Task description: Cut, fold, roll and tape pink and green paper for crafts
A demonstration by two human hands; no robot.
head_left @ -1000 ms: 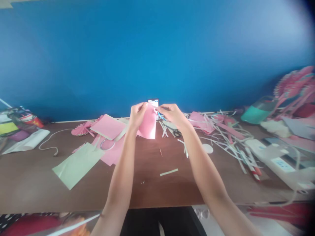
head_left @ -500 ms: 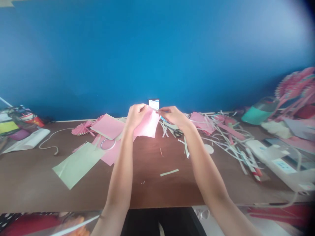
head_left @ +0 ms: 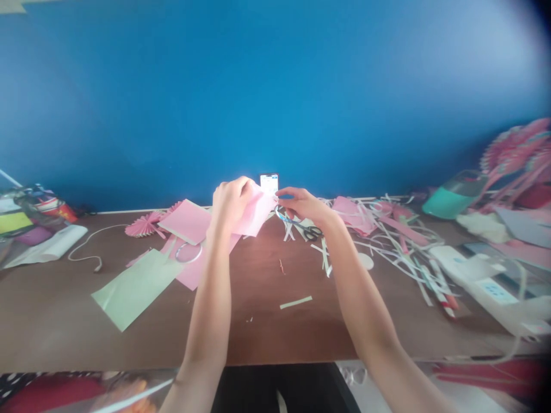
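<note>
1. Blue wall is filling the upper half of the head view, and below it a brown table (head_left: pixel 258 321) is running from side to side, its near middle lying bare so the hands have room to work above it.
2. Over the far middle of the table, the left hand (head_left: pixel 232 201) is pinching the pink paper sheet (head_left: pixel 257 213) along its upper left edge, fingers curled closed on it, so the sheet is hanging tilted in the air rather than lying flat.
3. At the sheet's right corner, the right hand (head_left: pixel 303 205) is gripping with narrowed fingertips; both hands are thus sharing the paper, likely to keep it taut for handling.
4. Just below the right hand, scissors (head_left: pixel 306 229) are lying on the table, close by yet untouched.
5. Behind the hands, a phone (head_left: pixel 269 182) is standing upright against the wall, screen facing the person, apparently so it can be watched.
6. To the left, a pale green sheet (head_left: pixel 135 287), more pink paper (head_left: pixel 187 221) and a folded pink fan (head_left: pixel 144 225) are lying spread out.
7. To the right, white paper strips (head_left: pixel 400 252) are piling up in a tangle, seemingly pushed aside as offcuts.
</note>
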